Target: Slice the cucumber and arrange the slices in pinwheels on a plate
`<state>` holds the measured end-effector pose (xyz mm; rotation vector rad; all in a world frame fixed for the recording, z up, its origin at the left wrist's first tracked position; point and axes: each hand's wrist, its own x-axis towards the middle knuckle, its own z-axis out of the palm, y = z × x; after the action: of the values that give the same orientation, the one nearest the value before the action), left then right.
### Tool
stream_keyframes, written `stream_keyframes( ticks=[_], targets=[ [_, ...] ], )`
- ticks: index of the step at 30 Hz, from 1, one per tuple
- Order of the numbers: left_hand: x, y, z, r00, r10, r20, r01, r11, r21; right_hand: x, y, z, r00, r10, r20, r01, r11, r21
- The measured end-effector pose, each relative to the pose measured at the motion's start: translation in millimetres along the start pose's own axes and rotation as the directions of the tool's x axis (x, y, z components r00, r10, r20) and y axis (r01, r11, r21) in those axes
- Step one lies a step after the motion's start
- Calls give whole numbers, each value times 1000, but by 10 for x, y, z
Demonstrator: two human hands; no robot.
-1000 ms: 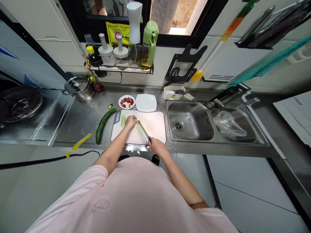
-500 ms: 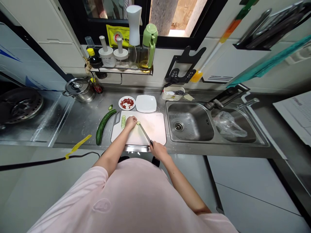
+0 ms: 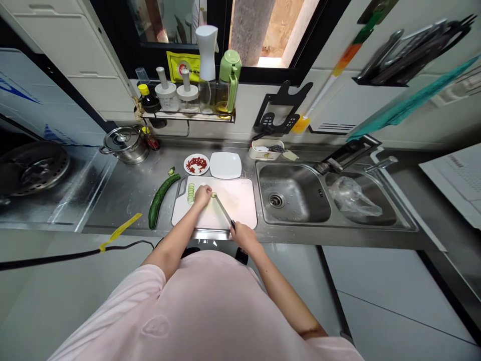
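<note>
On the white cutting board (image 3: 240,213), my right hand (image 3: 242,235) is wrapped round the black handle of a kitchen knife (image 3: 224,210). The blade slants up and left, its tip at a small pale-green cucumber piece (image 3: 214,195). My left hand (image 3: 203,196) is closed, its fingertips at that piece from the left; most of what lies under the fingers is hidden. A row of overlapping cucumber slices (image 3: 191,192) lies left of my left hand. Beside the board on the counter rests a whole cucumber (image 3: 161,199), with a small cucumber end (image 3: 172,171) above it.
Behind the board stand a plate of chopped red pieces (image 3: 196,164) and a square white plate (image 3: 225,165). A double sink (image 3: 295,193) is at the right, a lidded pot (image 3: 126,144) at the back left. Bottles and jars fill a wall rack (image 3: 188,116).
The whole view has shifted slightly, so things sit a little lower in the picture. Both hands, the knife and the cucumber piece keep nearly the same places on the board.
</note>
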<state>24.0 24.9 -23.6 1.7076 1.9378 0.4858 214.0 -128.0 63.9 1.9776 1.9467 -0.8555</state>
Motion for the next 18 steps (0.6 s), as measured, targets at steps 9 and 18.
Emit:
stream_keyframes(
  ticks=[9, 18],
  targets=[
    [-141, -16, 15, 997, 75, -8, -75, 997, 17, -116, 83, 35, 1000, 14, 17, -14, 1000, -1],
    [-201, 23, -19, 997, 79, -6, -79, 996, 31, -125, 182, 243, 1000, 30, -7, -29, 996, 82]
  ],
)
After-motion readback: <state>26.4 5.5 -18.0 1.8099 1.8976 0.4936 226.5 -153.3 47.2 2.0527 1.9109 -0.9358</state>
